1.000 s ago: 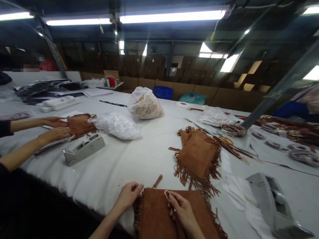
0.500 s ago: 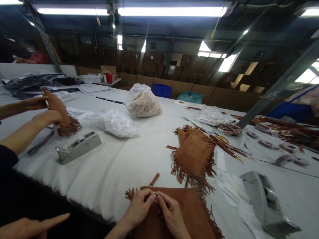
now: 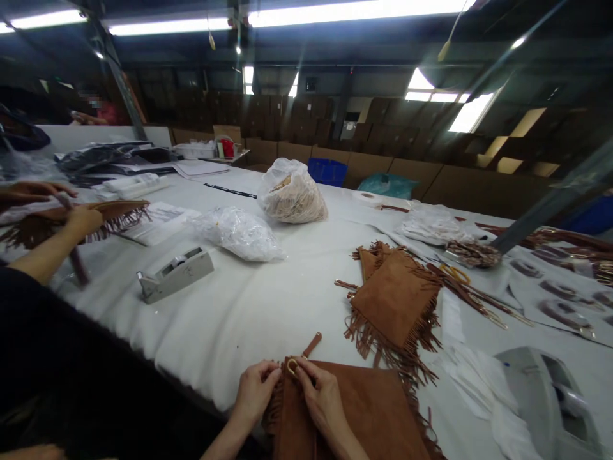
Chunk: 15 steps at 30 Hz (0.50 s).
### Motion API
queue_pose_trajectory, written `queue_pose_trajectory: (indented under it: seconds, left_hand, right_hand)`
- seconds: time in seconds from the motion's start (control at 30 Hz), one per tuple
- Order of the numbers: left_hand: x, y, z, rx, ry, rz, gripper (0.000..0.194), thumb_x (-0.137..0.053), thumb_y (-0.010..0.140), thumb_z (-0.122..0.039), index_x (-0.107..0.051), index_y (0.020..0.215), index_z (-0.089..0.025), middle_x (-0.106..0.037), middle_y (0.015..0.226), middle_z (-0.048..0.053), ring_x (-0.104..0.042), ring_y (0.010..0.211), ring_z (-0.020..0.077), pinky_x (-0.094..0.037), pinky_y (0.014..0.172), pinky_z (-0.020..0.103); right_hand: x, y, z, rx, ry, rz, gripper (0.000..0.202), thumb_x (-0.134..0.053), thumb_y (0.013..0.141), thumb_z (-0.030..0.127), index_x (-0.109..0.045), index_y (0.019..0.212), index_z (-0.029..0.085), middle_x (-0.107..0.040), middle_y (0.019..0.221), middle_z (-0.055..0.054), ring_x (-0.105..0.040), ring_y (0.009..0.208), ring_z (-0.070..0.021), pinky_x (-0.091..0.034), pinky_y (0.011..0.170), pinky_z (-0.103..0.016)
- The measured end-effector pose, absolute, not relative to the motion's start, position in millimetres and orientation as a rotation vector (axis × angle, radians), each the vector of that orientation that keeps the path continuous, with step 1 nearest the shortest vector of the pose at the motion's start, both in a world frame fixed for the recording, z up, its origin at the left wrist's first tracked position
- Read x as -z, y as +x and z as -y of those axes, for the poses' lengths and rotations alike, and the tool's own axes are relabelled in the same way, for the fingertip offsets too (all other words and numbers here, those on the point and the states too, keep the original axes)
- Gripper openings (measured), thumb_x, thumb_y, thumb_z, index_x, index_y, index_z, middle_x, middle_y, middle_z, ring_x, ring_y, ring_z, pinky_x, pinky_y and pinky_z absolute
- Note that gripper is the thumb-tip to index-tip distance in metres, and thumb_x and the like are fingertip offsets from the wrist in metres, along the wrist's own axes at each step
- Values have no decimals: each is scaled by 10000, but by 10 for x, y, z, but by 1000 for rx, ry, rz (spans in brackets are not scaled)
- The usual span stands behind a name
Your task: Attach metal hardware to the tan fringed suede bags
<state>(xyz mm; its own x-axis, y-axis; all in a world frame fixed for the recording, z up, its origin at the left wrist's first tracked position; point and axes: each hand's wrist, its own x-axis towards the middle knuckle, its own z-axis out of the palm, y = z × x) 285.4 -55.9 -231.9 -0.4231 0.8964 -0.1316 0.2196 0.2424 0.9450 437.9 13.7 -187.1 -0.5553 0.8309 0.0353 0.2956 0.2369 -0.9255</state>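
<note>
White cloth [image 3: 230,319] stretches under long ceiling lights [image 3: 354,13], softly rippled along its near edge. Your brown bag [image 3: 368,396] lies flat on it, close to you. Your left hand [image 3: 253,393] pinches the bag's upper left corner; your fingers hide exactly which part. Your right hand [image 3: 323,399] grips a gold-coloured clasp [image 3: 292,366] between thumb and fingers, just beside that corner.

For good control, I'd steady the corner with your left fingertips, angle the clasp's opening where you can see it, and avoid tugging, since the soft panel could pucker. Mind the fringe, too: loose strands could catch in the metal.

The bag looks like suede, matte and square-edged, with thin, curling strips down its sides. A slim zip pull [image 3: 312,345] sticks up from its top edge. Beyond it, more fringed bags [image 3: 393,297] overlap, near a bulky grey tape dispenser [image 3: 531,396] with rounded sides.
</note>
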Motion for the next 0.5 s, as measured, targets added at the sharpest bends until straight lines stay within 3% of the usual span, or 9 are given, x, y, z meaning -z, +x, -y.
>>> queue_pose_trajectory:
  seconds: [0.13,0.27,0.5]
  left_hand:
    - [2294,2942,524,-1193,1050,-1907,249,-510,795,-390,-652,749,-190,-699,741,38,-635,735,214,-457,709,295]
    - [2283,3052,548,-1242,1129,-1922,189,-470,838,-345,-616,845,-223,-691,780,27,-641,714,205,-466,683,299]
    - [2465,3134,538,-1379,1449,-2001,307,-333,920,-272,-589,1078,-213,-676,1041,90,-630,972,219,-482,868,347]
  right_hand:
    - [1921,4335,-133,-1221,-1055,2013,300,-483,883,377,-704,1031,239,-722,1007,-50,-676,900,-229,-505,836,-303]
    - [1937,4254,-169,-1193,-1071,2006,329,-470,887,397,-708,1004,203,-738,915,-54,-686,809,-221,-522,754,-279]
    - [2058,4108,-193,-1038,-1089,1974,323,-462,887,368,-706,1001,189,-730,959,-87,-686,854,-232,-524,789,-303]
